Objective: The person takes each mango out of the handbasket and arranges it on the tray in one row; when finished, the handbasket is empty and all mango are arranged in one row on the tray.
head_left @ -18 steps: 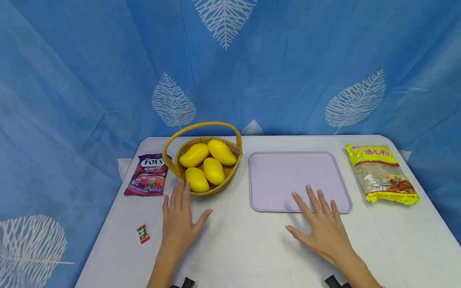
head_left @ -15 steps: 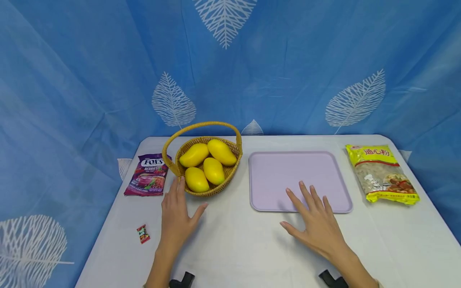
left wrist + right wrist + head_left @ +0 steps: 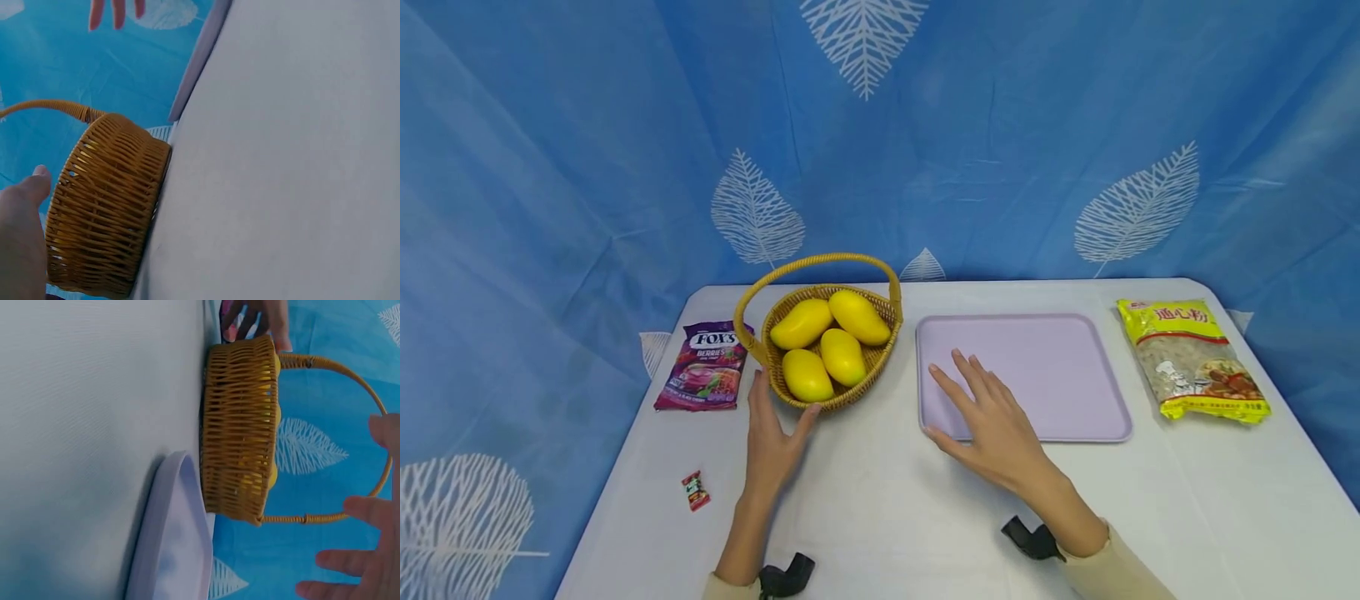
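Observation:
A wicker basket with a tall arched handle holds several yellow mangoes. At its front left is my left hand: the fingers lie along the outer side and the thumb reaches the front rim. In the left wrist view the thumb shows beside the woven wall. My right hand is spread over the front left part of a lilac tray, holding nothing. The right wrist view has its fingers apart, with the basket handle beyond them.
Left of the basket lies a purple candy bag. A small wrapped candy is on the white table nearer the front. To the right of the tray is a yellow pasta bag. A blue leaf-print cloth hangs behind.
My right hand has moved left and slightly forward over the tray. My left hand has moved up to the basket's front left side. The basket and bags stay in place.

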`<state>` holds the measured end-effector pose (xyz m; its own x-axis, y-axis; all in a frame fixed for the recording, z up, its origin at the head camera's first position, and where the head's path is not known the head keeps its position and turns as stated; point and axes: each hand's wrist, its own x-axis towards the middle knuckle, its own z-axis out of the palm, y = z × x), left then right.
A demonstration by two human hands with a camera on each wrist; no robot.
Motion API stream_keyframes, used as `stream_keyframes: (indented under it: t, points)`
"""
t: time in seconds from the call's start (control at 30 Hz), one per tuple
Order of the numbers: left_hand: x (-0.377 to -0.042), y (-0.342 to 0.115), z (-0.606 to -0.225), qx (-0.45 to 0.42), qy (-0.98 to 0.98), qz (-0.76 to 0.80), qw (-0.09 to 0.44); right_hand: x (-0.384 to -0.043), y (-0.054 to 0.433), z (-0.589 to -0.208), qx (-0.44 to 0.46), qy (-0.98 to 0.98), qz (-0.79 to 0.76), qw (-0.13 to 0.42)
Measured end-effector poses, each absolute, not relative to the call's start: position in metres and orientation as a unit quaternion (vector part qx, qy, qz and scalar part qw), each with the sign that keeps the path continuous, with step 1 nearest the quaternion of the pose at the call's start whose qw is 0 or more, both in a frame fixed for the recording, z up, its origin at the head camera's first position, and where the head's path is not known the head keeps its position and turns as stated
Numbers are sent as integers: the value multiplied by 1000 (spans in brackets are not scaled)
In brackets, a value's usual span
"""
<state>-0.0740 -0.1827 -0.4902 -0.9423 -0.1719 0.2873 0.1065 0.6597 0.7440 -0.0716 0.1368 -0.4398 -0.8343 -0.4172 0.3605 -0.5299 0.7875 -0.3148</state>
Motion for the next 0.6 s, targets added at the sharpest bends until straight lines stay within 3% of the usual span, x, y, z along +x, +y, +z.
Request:
stream_keyframes:
  t: [0.3,0.6]
  points:
    - [-79,-182,-507,-1,-850,-498,171,-105,106,-435,291,-917,249,111]
    - [-71,-174,-478,1,-822,-546,162,-141,69,-431,324,-896,296,72]
